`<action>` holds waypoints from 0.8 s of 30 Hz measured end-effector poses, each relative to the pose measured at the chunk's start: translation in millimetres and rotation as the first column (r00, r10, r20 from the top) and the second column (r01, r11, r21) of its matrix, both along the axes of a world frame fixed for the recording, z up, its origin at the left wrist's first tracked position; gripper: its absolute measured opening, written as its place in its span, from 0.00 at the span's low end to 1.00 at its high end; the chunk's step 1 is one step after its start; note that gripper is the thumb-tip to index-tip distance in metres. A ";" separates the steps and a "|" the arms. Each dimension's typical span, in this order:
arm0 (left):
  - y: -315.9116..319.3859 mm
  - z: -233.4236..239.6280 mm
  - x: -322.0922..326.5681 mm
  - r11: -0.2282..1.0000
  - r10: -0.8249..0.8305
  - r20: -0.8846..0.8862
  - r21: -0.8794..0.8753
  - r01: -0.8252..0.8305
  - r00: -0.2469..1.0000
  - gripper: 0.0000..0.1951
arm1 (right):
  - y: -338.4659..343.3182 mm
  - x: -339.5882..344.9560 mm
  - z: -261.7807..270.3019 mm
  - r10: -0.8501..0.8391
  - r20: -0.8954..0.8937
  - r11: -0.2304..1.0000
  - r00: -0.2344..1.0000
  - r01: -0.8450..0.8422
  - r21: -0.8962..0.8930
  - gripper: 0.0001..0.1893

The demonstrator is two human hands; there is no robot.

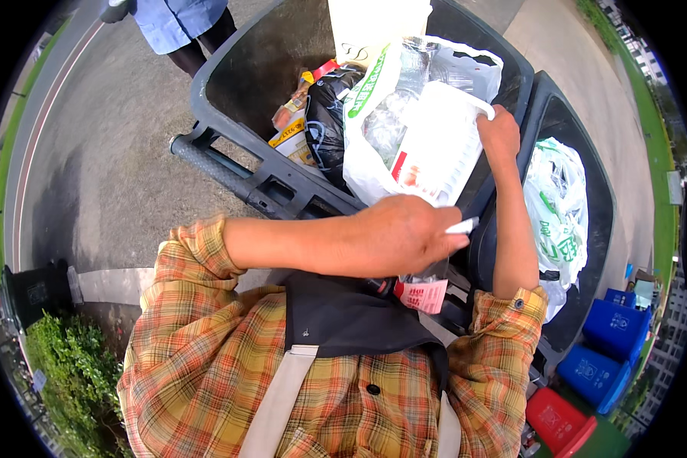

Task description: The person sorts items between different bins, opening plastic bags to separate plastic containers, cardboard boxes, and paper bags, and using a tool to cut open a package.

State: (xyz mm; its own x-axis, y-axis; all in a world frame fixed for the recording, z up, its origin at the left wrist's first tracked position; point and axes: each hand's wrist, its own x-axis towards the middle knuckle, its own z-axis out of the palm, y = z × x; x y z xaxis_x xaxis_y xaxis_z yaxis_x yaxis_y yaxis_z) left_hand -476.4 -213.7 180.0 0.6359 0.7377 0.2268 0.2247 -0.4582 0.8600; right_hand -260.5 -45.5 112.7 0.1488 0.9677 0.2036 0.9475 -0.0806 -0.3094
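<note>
My right hand (501, 134) pinches the upper corner of a white plastic tray (441, 134) with a red printed label. The tray leans in a white plastic carrier bag (372, 166), among clear plastic wrapping (382, 123). This bag sits in a dark grey wheeled bin (220, 86) whose lid is open. My left hand (412, 235) crosses in front of the bin, its fingers closed on a small white piece (462, 226), too little seen to name. Below that hand is clear plastic with a pink printed label (423, 295); what supports it is hidden.
Inside the bin are a black plastic bag (326, 126), food packaging (292, 137) and a cream paper bag (378, 23). Another bin (598, 229) at right holds a white bag (558, 212). Blue bins (615, 326) and a red bin (558, 421) stand lower right. A person (180, 26) stands beyond.
</note>
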 end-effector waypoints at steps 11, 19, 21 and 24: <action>133.6 -64.3 -161.9 0.652 0.715 -0.694 0.619 -0.439 0.083 0.56 | -47.0 90.9 77.5 -0.083 -0.352 0.901 0.932 0.221 0.374 0.16; 115.4 -1.8 -38.8 0.876 0.384 -0.268 0.407 -0.258 0.884 0.13 | -100.1 168.6 79.7 -0.170 -0.831 0.864 0.530 0.485 0.132 0.17; 114.8 1.4 -30.2 0.905 0.351 -0.318 0.355 -0.233 0.881 0.09 | -131.8 200.7 90.7 -0.158 -0.818 0.795 0.553 0.562 0.227 0.16; 124.6 -7.8 -25.8 0.913 0.326 -0.299 0.346 -0.217 0.897 0.07 | -197.6 240.9 109.5 -0.009 -0.645 0.632 0.764 0.505 0.589 0.16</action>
State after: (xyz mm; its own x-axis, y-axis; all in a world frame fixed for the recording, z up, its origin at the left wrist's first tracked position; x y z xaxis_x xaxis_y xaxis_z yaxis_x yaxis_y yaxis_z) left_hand -502.2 -89.2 172.1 0.4977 0.8253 0.2667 0.6326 -0.5558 0.5394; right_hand -19.6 -243.1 222.2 0.6839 0.4519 0.5727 0.5586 0.1806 -0.8096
